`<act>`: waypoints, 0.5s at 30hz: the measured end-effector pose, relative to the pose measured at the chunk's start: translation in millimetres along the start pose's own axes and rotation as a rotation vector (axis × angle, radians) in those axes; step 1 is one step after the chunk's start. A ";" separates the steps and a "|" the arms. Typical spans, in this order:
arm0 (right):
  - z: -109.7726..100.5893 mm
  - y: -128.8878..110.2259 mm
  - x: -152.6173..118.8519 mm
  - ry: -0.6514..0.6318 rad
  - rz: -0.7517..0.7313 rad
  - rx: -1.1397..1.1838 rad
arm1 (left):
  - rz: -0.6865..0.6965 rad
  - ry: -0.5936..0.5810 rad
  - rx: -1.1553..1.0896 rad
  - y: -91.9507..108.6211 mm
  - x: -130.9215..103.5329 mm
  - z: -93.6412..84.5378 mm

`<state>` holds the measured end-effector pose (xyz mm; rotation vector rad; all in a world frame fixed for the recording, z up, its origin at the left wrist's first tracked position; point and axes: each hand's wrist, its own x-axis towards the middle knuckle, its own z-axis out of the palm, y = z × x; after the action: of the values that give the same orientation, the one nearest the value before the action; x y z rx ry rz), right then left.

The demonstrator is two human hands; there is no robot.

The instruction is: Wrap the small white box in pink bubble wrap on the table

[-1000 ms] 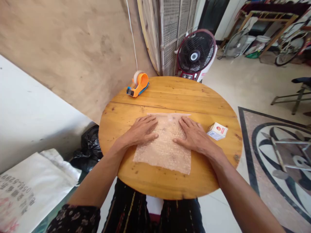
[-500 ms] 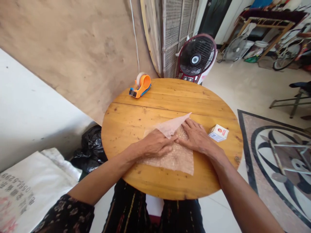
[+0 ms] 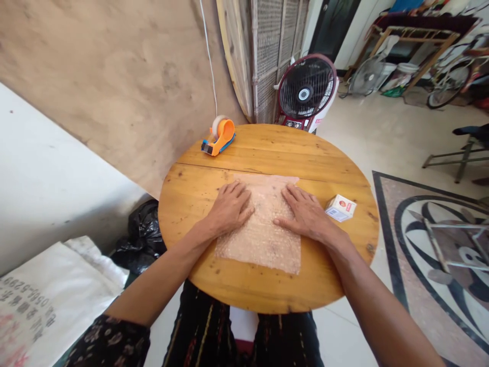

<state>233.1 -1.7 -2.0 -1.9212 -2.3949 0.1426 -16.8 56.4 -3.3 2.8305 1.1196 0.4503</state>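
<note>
Left hand (image 3: 229,209) and right hand (image 3: 304,212) are resting palm down, fingers extended, gripping nothing, one on each side of a piece of clear bubble wrap (image 3: 263,242). Likely they're holding it flat and stopping it sliding or curling; how hard they're pressing, can't tell. It's lying flat around the middle of the round wooden table (image 3: 286,155), a smooth strip (image 3: 265,179) showing along its far edge; single sheet or pouch, can't tell. It's sitting straight in front of the person, probably so both hands are reaching it evenly. Small white box (image 3: 341,208) is sitting near the right hand, on its outer side, off the wrap, seemingly parked aside but within easy reach. Orange tape dispenser (image 3: 223,136) is standing at the table's far left, well apart from both hands, perhaps leaving the middle free. Past the far edge, a fan (image 3: 304,93) is facing the table, presumably for cooling; a black plastic bag (image 3: 143,232) and a white sack (image 3: 57,298) are lying over on the left, apparently just being stored there.
</note>
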 end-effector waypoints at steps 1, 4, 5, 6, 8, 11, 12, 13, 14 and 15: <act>-0.3 -0.1 -0.3 0.003 0.000 0.001 | 0.037 0.018 -0.018 0.8 0.3 0.6; -2.3 -0.5 -1.3 0.023 -0.016 0.005 | 0.159 0.010 -0.107 1.4 1.3 3.5; -3.1 -0.5 -1.6 0.031 -0.021 0.010 | 0.179 -0.012 -0.139 1.0 1.6 4.8; -3.7 -0.6 -1.6 0.039 -0.023 0.018 | 0.179 -0.034 -0.163 0.2 2.0 6.1; -4.1 -0.9 -1.0 0.059 -0.009 0.032 | 0.153 -0.059 -0.187 -2.1 3.2 8.7; -2.6 -2.9 1.9 0.112 0.030 0.014 | 0.123 -0.055 -0.175 -6.9 6.2 10.7; -1.7 -4.0 3.2 0.135 0.037 -0.004 | 0.112 -0.062 -0.166 -8.7 7.5 10.8; -0.7 -5.2 4.4 0.156 0.040 -0.027 | 0.096 -0.081 -0.154 -10.4 8.9 10.4; 0.2 -6.5 5.6 0.173 0.041 -0.051 | 0.073 -0.112 -0.139 -12.1 10.3 9.8; 1.0 -7.7 6.6 0.188 0.043 -0.075 | 0.046 -0.151 -0.125 -13.6 11.6 8.9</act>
<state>224.0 3.1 -2.1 -1.9229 -2.2688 -0.1224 -15.1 74.7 -11.2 2.7342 0.9651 0.2916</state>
